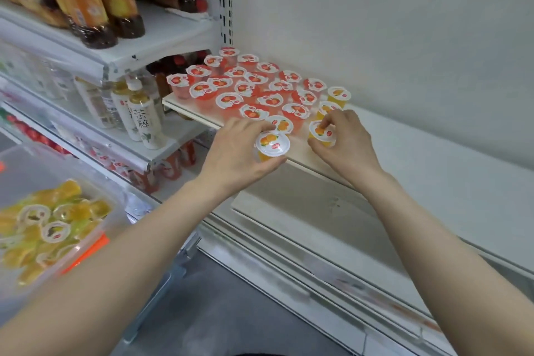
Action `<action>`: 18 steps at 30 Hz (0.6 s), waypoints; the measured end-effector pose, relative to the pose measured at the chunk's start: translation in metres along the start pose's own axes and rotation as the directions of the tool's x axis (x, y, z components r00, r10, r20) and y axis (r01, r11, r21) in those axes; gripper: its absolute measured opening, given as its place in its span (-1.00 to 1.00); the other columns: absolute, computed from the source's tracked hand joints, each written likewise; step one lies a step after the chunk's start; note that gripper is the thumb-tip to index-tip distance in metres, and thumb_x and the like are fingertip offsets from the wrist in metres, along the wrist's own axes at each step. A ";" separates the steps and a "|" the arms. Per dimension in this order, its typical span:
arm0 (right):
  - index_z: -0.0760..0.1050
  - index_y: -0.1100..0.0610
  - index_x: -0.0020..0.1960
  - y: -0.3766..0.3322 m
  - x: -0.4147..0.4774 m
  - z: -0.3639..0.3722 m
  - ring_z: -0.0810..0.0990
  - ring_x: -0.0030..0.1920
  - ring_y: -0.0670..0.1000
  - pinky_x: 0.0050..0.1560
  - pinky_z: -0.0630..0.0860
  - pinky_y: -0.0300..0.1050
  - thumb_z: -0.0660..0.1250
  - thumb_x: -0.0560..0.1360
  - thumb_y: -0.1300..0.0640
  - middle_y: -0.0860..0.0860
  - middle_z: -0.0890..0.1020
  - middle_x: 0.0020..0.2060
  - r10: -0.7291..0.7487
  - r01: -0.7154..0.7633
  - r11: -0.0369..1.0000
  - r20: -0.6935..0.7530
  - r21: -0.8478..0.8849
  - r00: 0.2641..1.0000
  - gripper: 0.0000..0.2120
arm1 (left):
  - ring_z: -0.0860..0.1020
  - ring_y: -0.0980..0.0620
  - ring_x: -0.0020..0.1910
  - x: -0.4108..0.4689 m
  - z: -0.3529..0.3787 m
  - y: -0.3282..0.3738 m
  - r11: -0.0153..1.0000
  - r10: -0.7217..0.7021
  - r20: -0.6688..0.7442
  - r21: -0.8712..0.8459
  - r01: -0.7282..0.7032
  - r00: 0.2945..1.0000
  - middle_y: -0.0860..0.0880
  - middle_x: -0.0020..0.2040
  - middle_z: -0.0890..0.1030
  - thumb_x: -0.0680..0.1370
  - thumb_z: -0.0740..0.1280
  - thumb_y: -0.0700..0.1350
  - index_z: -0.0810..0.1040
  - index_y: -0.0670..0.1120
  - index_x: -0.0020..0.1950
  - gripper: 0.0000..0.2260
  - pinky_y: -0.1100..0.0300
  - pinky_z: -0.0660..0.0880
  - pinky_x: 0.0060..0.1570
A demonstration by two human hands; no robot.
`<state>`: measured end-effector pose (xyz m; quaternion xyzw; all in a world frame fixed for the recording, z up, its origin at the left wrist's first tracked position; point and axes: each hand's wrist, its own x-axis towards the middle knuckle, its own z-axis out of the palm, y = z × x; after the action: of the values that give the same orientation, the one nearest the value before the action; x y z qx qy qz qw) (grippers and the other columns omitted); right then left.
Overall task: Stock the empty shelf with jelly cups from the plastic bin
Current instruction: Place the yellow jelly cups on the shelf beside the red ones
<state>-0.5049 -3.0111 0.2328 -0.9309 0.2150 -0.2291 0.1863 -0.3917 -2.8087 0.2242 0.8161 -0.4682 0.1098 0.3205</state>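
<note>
We're maybe halfway: red-lidded jelly cups [245,89] fill the white shelf [427,153] toward 11 o'clock, left hand [237,153] grips an orange jelly cup [272,145], right hand [346,143] pinches a second orange cup [320,132], and the clear plastic bin [114,205] at 8 o'clock is still loaded.

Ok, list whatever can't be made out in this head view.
Head view:
- Plastic bin: cut off by the left edge and blurred; cups inside uncountable.
- Left-hand cup: the left hand hides its base; resting on the shelf or lifted is unclear.
- Right-hand cup: mostly covered by the right hand.
- Lid print: too small to read.
</note>
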 end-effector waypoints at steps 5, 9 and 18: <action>0.47 0.06 0.02 0.005 0.006 0.010 0.50 -0.01 0.00 -0.05 0.34 -0.18 0.44 0.42 0.03 -0.02 0.40 0.08 -0.046 0.046 0.999 -0.052 0.005 0.998 -0.75 | 0.46 -0.02 0.10 0.004 0.006 -0.001 0.997 0.052 -0.009 0.054 -0.052 0.999 0.04 0.10 0.59 0.40 0.28 0.31 0.55 -0.01 0.23 -0.46 0.12 0.36 0.12; 0.48 0.09 0.02 0.012 0.010 0.012 0.52 -0.03 0.03 -0.06 0.37 -0.15 0.45 0.43 0.05 0.02 0.44 0.06 -0.094 0.092 0.995 -0.079 -0.032 0.992 -0.76 | 0.46 -0.02 0.06 0.010 0.011 0.002 0.992 0.107 -0.033 0.073 -0.104 0.994 0.04 0.05 0.59 0.40 0.32 0.30 0.56 -0.02 0.20 -0.48 0.11 0.35 0.09; 0.49 0.09 0.01 0.024 0.015 0.004 0.50 -0.08 0.11 -0.11 0.45 0.04 0.42 0.47 -0.03 0.02 0.55 -0.01 -0.211 0.198 0.968 -0.072 -0.151 0.975 -0.76 | 0.48 -0.03 0.06 0.035 0.029 0.023 0.979 0.177 -0.013 0.107 -0.175 0.984 0.06 0.01 0.61 0.32 0.35 0.39 0.57 0.00 0.15 -0.41 0.08 0.35 0.10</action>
<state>-0.4985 -3.0379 0.2238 -0.9482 0.1416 -0.2716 0.0847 -0.3956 -2.8598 0.2286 0.7861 -0.5284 0.1712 0.2711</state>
